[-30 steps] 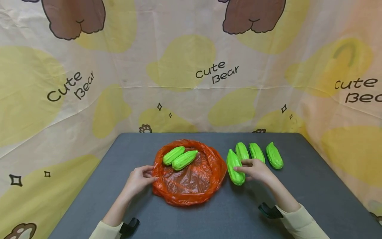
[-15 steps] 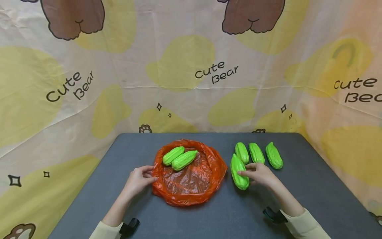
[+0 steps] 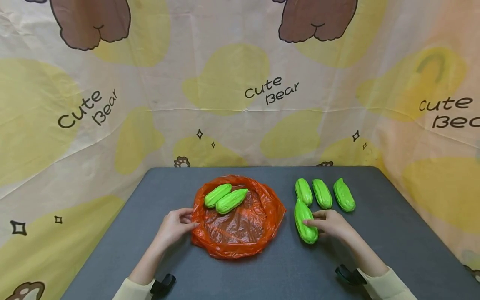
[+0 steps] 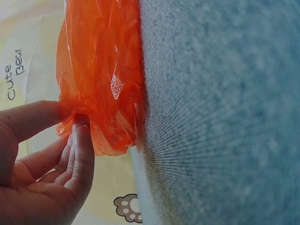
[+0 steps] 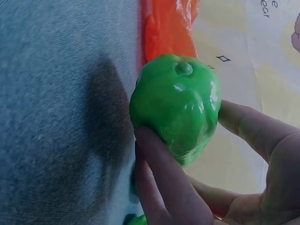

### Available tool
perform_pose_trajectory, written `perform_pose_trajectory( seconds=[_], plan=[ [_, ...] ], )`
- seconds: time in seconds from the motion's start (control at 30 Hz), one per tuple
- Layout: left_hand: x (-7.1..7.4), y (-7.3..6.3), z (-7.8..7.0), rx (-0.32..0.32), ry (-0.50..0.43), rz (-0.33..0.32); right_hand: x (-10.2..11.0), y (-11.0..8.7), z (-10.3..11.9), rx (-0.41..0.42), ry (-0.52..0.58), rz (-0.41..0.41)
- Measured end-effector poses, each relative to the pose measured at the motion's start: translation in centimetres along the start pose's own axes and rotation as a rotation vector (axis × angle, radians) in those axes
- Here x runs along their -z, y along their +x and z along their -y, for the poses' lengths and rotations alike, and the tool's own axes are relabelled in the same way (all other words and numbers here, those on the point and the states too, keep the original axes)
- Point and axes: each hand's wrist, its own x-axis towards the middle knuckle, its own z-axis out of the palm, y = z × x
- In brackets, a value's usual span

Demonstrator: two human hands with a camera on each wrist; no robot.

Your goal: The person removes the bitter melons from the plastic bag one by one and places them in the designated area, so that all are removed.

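Left grip (image 3: 176,225): we see the thumb and fingertips almost together, pinching the rim of the red bag (image 3: 232,252); only thin film separates them. Right grip (image 3: 331,222): we see the thumb and fingers apart by the thickness of one green gourd (image 3: 306,229), clamped on it from its sides. The gourd lies just to the left of this grip, its pointed end directed away from us. Beyond the right grip, on the worktop (image 3: 232,279), lie three loose gourds (image 3: 322,194); the held one overlaps the leftmost in outline, and we cannot tell whether they touch. The bag sits between the two grips, well apart from the right one.

Comparing views, we find two bagged gourds (image 3: 231,201), to the right of the left grip, in the head view alone. The left wrist view gives us instead the bag's outer wall and the film gathered at the fingertips. Only the right wrist view presents the held gourd end-on, with a small knob (image 5: 183,69) at its blunt end and a shadow (image 5: 108,108) on the worktop beside the grip.
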Motion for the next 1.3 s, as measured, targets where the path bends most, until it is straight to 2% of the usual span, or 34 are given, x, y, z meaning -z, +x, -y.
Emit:
perform_pose_trajectory(
  seconds=[0.7, 1.3],
  plan=[
    [0.2, 0.0, 0.0, 0.01, 0.009, 0.002, 0.8, -0.1, -1.5, -0.027, -0.04, -0.006],
    [0.2, -0.2, -0.1, 0.002, 0.01, -0.001, 1.1, 0.0, -1.4, -0.045, -0.015, 0.043]
  ],
)
